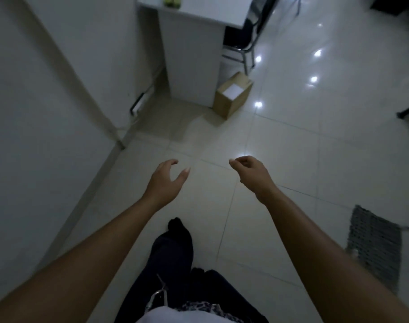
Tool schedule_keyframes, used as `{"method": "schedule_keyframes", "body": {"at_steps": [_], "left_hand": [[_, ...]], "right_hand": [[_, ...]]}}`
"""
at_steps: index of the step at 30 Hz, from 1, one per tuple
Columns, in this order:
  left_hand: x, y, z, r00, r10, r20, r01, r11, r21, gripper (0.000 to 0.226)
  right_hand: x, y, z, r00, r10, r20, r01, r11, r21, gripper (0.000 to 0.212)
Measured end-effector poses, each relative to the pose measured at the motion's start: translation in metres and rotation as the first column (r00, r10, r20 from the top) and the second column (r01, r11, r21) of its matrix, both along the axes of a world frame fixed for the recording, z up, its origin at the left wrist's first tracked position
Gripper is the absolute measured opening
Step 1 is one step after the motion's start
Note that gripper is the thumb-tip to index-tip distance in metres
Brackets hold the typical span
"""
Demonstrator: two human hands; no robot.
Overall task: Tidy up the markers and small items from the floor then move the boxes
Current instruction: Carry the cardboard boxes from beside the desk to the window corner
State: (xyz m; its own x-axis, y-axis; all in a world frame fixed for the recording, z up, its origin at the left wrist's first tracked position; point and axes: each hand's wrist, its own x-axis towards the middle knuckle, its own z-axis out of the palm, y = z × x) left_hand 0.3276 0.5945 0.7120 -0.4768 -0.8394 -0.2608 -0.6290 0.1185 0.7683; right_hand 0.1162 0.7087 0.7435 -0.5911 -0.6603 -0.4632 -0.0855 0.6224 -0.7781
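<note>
Standing view down onto a tiled floor [280, 159], both arms stretched forward.

Cardboard box [232, 97]: on the floor, upright, well ahead of both hands, right up against the near right corner of the white desk [189, 66]; can't tell if they actually touch. Top face is up and carries a white label. Long axis of that top runs away from the camera and slightly right, along the desk's side panel. Flaps look closed.

Left hand [168, 176]: in the air above the floor, palm turned inward, fingers loosely curved, thumb spread off with a wide gap. Holds nothing, touches nothing.

Right hand [247, 170]: same height, apart from the left hand, fingers curled in more, thumb pointing toward the left hand with only a narrow gap to the index. Nothing visible in it; frame is soft there.

Other: green item [173, 1] on the tabletop [213, 10], blurred. Black chair [252, 31] right of the desk. Grey woven mat [373, 243] on the floor at right. Feet in dark socks [178, 231] below the hands.
</note>
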Motion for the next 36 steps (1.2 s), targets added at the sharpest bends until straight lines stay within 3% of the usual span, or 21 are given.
{"method": "schedule_keyframes", "body": {"at_steps": [9, 19, 23, 36], "left_hand": [[-0.179, -0.102, 0.002, 0.982, -0.187, -0.035, 0.188, 0.982, 0.031, 0.062], [-0.357, -0.201, 0.007, 0.948, -0.317, -0.012, 0.317, 0.946, 0.071, 0.065], [-0.426, -0.229, -0.009, 0.962, -0.274, -0.009, 0.274, 0.956, 0.104, 0.065], [-0.604, -0.276, -0.065, 0.993, 0.076, 0.091, -0.101, 0.942, 0.319, 0.065]], "right_hand": [[-0.151, -0.039, 0.016, 0.971, -0.24, 0.009, 0.24, 0.969, -0.048, 0.036], [-0.313, -0.09, 0.016, 0.912, -0.407, 0.046, 0.409, 0.911, -0.055, 0.044], [-0.383, -0.116, -0.002, 0.916, -0.398, 0.056, 0.398, 0.917, -0.006, 0.046], [-0.626, -0.238, -0.035, 0.988, -0.111, 0.105, 0.094, 0.983, 0.158, 0.044]]}}
